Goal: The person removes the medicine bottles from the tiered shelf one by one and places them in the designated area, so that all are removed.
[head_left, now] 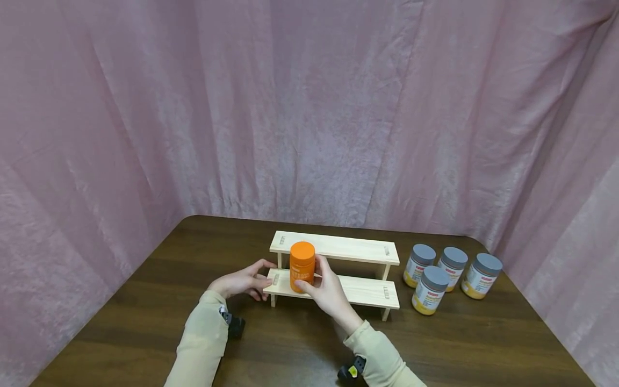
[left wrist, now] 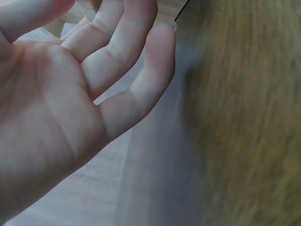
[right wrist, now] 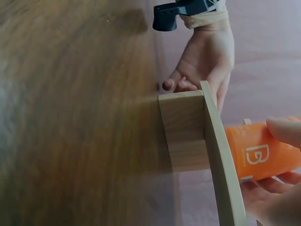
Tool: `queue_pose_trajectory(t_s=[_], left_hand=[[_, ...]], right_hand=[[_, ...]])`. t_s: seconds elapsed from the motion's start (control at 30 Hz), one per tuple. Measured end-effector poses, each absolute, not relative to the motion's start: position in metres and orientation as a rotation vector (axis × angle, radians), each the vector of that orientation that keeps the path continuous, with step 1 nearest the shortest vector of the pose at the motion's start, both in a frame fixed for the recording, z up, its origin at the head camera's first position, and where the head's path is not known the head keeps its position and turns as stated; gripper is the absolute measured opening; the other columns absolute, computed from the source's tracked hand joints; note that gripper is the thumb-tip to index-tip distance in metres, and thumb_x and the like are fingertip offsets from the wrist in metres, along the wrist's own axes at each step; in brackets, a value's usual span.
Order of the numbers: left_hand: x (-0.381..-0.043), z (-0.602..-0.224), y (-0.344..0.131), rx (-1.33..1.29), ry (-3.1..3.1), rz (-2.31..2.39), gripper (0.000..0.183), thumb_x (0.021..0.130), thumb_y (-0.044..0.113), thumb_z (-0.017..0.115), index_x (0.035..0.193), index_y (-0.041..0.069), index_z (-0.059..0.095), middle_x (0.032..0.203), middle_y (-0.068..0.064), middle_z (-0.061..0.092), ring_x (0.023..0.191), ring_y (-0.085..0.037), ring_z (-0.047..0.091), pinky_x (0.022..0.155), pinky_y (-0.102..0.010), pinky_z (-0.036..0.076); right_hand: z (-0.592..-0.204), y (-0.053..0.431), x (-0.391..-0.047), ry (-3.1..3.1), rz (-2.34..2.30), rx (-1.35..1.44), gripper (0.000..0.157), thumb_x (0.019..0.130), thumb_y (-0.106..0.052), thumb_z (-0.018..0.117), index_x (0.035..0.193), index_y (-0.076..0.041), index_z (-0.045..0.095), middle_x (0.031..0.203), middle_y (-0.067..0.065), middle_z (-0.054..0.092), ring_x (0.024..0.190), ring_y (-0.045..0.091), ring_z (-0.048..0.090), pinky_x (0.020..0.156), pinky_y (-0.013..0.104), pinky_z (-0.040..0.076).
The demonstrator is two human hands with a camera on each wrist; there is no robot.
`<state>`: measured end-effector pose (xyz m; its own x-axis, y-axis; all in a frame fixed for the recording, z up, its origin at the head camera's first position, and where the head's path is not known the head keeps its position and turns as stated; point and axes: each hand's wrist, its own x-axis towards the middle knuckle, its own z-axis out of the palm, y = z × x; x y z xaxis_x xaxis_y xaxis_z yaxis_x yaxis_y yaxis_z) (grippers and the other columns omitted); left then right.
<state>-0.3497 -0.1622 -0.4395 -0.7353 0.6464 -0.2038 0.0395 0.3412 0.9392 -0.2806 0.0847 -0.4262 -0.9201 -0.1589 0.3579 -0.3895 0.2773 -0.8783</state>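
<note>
An orange jar (head_left: 302, 264) with an orange lid stands upright at the left part of the lower step of a two-step wooden rack (head_left: 360, 290). My right hand (head_left: 331, 293) holds it from the right, thumb in front and fingers behind. In the right wrist view, the jar's (right wrist: 261, 149) base meets the plank (right wrist: 220, 155), or nearly so. My left hand (head_left: 244, 280) grips the rack's left end, with fingers above and below the lower plank. The left wrist view shows that hand's (left wrist: 94, 80) bent fingers; their tips are partly out of frame.
Several grey-lidded jars (head_left: 429, 290) with white and yellow labels stand together right of the rack. The rack's upper step (head_left: 338, 246) lies behind the orange jar. Everything stands on a dark brown wooden table (head_left: 145, 312), with pink curtains (head_left: 309, 107) behind it.
</note>
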Motion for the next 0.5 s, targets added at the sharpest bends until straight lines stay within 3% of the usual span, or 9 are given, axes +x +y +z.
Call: queue_pose_trajectory(t_s=[0.27, 0.5], left_hand=[[-0.348, -0.437, -0.161, 0.579, 2.061, 1.41, 0.052, 0.099, 0.025, 0.054, 0.141, 0.007, 0.029, 0.091, -0.007, 0.064, 0.076, -0.018, 0.062, 0.072, -0.032, 0.052], [-0.347, -0.438, -0.162, 0.576, 2.061, 1.413, 0.054, 0.099, 0.026, 0.055, 0.141, 0.006, 0.029, 0.092, -0.008, 0.064, 0.077, -0.018, 0.062, 0.072, -0.032, 0.053]], right_hand=[[-0.417, 0.094, -0.281, -2.354, 1.745, 0.508, 0.057, 0.079, -0.011, 0.079, 0.129, -0.005, 0.051, 0.118, 0.018, 0.066, 0.109, 0.032, 0.064, 0.089, 0.042, 0.054], [-0.405, 0.103, -0.279, -2.428, 1.677, 0.534, 0.06, 0.078, -0.007, 0.08, 0.13, -0.002, 0.051, 0.116, 0.021, 0.067, 0.107, 0.034, 0.065, 0.087, 0.047, 0.054]])
